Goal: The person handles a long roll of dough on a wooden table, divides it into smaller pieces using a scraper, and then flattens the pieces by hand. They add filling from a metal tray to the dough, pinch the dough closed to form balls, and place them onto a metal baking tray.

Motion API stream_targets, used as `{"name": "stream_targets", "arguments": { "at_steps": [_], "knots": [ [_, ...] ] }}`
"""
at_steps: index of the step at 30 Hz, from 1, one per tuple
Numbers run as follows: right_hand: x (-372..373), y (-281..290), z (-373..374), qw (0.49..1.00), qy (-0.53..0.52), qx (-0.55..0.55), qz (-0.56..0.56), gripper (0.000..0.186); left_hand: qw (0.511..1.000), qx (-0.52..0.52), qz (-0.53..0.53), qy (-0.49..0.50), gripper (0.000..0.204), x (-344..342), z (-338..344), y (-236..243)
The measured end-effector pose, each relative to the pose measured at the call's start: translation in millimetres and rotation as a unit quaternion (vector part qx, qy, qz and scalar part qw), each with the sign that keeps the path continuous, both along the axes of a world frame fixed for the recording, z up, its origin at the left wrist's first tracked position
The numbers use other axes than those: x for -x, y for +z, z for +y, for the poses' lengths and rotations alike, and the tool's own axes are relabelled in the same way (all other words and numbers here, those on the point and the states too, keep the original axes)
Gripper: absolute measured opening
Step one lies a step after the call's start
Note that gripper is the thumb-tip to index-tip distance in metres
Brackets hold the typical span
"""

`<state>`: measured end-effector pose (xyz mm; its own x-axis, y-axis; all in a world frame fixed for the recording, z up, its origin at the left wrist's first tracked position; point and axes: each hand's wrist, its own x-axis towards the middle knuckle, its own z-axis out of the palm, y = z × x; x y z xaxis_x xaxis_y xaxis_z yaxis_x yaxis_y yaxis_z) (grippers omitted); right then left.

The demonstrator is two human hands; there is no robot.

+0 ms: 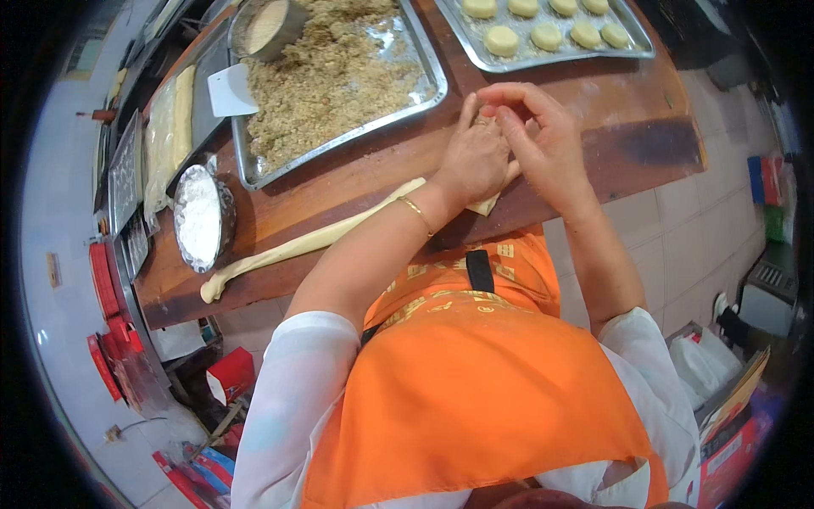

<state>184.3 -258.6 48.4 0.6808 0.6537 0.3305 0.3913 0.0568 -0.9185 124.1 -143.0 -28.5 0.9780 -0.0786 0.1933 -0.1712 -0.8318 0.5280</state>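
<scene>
My left hand and my right hand meet at the table's near edge, fingers curled together around something mostly hidden. A long pale dough strip lies on the wooden table, passing under my left wrist. Just beyond my hands is a metal tray of crumbly tan filling, with a white scraper and a round metal container at its left. A bowl of white powder sits to the left.
A tray of round pale dough pieces sits at the back right; another dough roll on plastic at the left. Red packages stand below left. Another person's shoe and dark leg show at the right, beside bags.
</scene>
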Motion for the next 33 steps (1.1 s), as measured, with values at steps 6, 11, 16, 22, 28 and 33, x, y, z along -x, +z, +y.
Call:
{"name": "stream_targets", "arguments": {
  "at_steps": [6,11,16,22,28,33],
  "knots": [
    [-8.8,9.0,53.8,0.993,0.037,0.020,-0.114,0.014,0.987,0.058,-0.147,0.033,0.053,23.1,-13.1,11.7],
    [-33.6,-29.6,138.4,0.943,0.037,0.107,-0.313,0.017,0.995,-0.070,-0.061,0.020,0.064,36.8,-20.5,-10.6],
    [-30.1,-7.4,186.8,0.784,0.180,0.487,-0.341,0.047,0.997,-0.072,0.002,0.025,0.074,41.0,-16.1,-2.2],
    [-62.1,-60.3,212.9,0.846,0.180,0.373,-0.336,0.045,0.998,-0.044,-0.029,0.021,0.075,39.7,-16.7,-12.3],
    [-26.6,-46.9,254.7,0.830,0.089,0.265,-0.482,0.057,0.999,-0.031,-0.025,0.010,0.074,36.8,-15.3,-26.4],
    [-16.1,-58.7,263.8,0.784,0.172,0.353,-0.481,0.049,0.999,-0.034,0.029,0.011,0.067,40.8,-16.1,-21.5]
  ]
}}
